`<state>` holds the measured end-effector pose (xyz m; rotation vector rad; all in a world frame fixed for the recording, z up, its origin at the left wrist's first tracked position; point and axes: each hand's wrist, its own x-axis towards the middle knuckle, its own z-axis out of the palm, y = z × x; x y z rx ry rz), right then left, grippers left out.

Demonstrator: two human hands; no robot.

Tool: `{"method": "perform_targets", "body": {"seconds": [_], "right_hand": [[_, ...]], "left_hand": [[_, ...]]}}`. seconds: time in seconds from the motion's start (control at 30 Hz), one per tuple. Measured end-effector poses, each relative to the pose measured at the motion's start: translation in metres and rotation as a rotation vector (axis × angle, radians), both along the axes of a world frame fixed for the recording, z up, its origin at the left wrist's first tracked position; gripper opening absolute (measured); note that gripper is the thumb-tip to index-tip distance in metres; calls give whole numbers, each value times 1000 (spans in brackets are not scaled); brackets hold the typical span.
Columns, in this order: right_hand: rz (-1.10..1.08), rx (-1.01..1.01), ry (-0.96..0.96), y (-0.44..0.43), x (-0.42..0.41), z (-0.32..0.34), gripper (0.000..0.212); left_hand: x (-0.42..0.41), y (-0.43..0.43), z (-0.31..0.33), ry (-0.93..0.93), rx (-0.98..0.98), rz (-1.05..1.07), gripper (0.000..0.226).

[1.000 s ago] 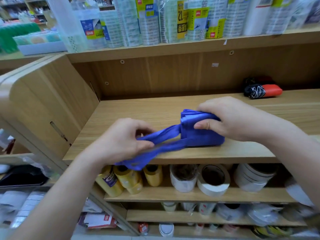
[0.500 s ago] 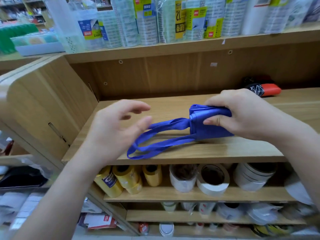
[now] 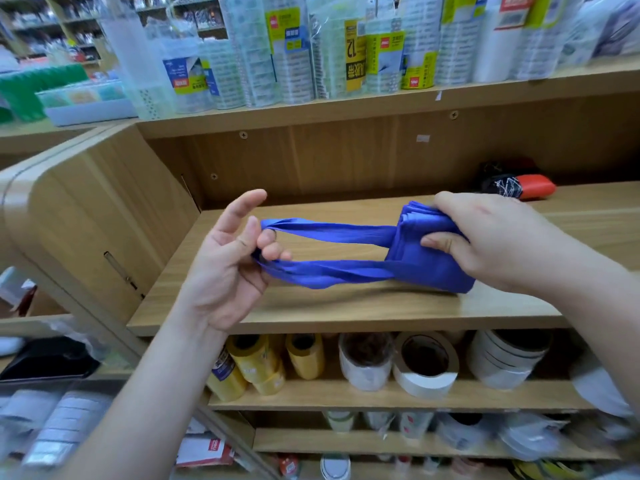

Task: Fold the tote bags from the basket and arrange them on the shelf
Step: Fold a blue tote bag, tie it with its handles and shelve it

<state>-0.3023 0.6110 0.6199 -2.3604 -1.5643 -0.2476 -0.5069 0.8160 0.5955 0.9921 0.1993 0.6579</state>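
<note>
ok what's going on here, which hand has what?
A person is partway through folding a blue tote bag at a wooden shelf. The right hand grips the folded body of the bag. The left hand has fingers hooked through the handles, drawn out taut to the left. The handles are not yet tucked in. A black-and-red bundle lies at the back of the shelf.
</note>
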Motion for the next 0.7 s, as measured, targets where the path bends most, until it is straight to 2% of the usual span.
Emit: {"method": "perform_targets", "body": {"seconds": [0.07,0.1,0.13,0.2,0.27,0.3,0.37,0.43,0.5,0.57,0.63,0.7], "right_hand": [[9,-22,13,3,1,1,21],[-1,-46,14,4,3,3,20],[-12,-81,19,5,5,4,18],[-12,-147,36,6,10,4,14],[10,-163,58,8,13,5,14],[25,-161,71,10,15,5,14],[58,-163,108,12,17,6,13],[87,-167,165,15,20,6,12],[101,-165,221,17,25,7,9],[109,-149,293,18,33,8,7],[126,-142,372,19,41,6,9],[150,-156,425,22,45,3,13]], "left_hand": [[-2,-2,-6,30,8,45,35],[-5,-2,-9,80,92,40,38],[-9,0,-11,172,253,24,38],[-17,4,-10,486,759,-2,32],[-18,7,-14,760,1234,16,38],[-17,6,-18,809,1434,55,41],[-16,3,-24,766,1760,157,37],[-17,3,-25,727,1963,261,22],[-19,6,-20,698,2086,365,14],[-23,7,-14,627,2118,335,20],[-28,-2,-5,523,1967,179,30],[-30,-12,9,390,1699,38,34]]}}
